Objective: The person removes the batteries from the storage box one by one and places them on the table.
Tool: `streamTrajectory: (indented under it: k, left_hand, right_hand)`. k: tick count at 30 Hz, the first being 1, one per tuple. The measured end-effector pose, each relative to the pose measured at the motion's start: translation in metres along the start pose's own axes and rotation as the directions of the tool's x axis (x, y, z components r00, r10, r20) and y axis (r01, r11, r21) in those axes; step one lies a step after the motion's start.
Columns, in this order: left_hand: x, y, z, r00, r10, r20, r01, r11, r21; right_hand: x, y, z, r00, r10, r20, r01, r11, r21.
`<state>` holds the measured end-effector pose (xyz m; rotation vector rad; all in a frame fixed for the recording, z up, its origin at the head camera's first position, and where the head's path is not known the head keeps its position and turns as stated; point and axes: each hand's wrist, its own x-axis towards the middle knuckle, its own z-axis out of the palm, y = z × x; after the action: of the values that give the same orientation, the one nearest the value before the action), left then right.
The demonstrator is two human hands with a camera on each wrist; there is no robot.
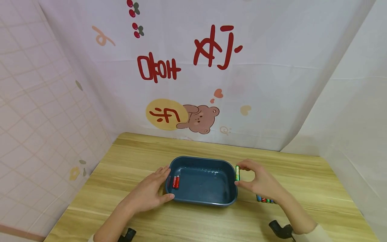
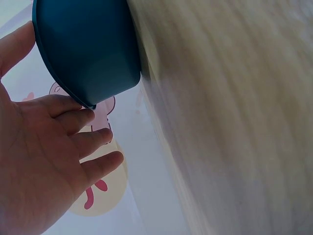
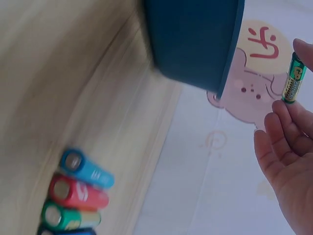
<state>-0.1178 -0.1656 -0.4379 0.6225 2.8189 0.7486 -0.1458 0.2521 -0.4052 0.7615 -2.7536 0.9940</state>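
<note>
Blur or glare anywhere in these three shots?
Head: mostly clear, small reflections on the blue bin's far inner wall; left wrist: tabletop grain smeared, can't tell whether from motion or focus; right wrist: row of batteries on the tabletop soft, held green battery crisper.

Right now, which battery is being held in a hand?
The green-and-gold battery pinched by its ends in the right hand; two red batteries lie in the dark blue tray, and a row of batteries is on the table.
</note>
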Motion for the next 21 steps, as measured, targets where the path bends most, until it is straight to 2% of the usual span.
streamTrajectory:
  k: [21]
  left_hand:
    - [0.0, -0.001, 0.0, 1.0, 0.009, 0.0, -0.009, 1.0, 0.004]
  right_hand:
    - [-0.042, 0.041, -0.031, 0.996, 0.011, -0.085, -0.02, 0.995, -0.102]
